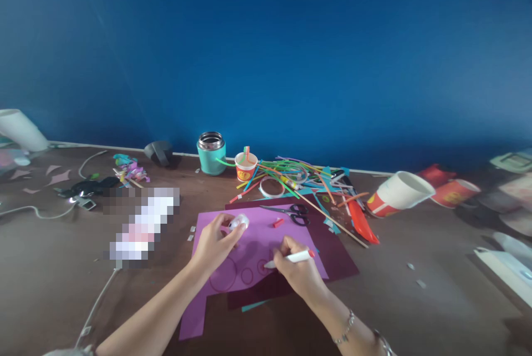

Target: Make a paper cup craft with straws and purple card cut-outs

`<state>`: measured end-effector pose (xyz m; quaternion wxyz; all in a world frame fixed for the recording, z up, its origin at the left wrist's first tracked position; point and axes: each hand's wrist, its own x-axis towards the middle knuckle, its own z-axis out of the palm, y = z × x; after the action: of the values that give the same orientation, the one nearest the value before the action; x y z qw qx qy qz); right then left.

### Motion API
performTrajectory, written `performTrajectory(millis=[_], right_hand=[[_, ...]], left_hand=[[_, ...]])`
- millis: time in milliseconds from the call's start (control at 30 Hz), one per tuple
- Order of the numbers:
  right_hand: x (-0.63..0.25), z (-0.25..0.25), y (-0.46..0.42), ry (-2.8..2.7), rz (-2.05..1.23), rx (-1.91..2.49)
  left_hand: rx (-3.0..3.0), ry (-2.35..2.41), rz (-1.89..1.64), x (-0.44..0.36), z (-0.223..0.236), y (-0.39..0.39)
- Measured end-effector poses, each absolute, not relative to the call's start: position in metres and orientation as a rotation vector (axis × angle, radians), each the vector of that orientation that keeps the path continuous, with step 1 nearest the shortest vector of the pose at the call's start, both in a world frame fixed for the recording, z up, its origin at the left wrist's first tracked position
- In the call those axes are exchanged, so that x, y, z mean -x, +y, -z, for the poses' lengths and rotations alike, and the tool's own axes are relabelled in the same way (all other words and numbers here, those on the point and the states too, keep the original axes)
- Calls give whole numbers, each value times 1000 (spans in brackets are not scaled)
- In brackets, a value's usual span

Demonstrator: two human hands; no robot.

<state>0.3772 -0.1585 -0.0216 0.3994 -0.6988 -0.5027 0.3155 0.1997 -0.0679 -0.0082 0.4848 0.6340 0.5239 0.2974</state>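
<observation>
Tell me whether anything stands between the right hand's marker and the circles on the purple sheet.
Nothing visible does: the marker in the right hand has its tip at a small circle on the purple sheet. The scissors and red cap lie farther back.

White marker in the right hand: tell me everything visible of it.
The white marker has a slim barrel, plastic by its look, with a red end. The right hand grips it at a shallow slant, red end to the right and higher, pale writing end down by a small drawn ring on the purple sheet. Whether the tip touches the sheet is unclear.
</observation>
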Motion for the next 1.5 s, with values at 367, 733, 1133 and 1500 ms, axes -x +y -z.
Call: performTrajectory(millis=[367, 733, 1133, 1500], right_hand=[[-376, 19, -159, -1248, -863, 1767], [-375, 18, -158, -1207, -894, 1738], [-364, -3, -158, -1110, -1122, 1550], [-351, 11, -164, -1316, -986, 1700]], left_hand=[[-1549, 1275, -721, -200, 8, -69], [-1549, 1270, -737, -200, 9, -67], [-1541, 1271, -773, -201, 12, -66], [-1533, 1238, -789, -200, 15, -67]])
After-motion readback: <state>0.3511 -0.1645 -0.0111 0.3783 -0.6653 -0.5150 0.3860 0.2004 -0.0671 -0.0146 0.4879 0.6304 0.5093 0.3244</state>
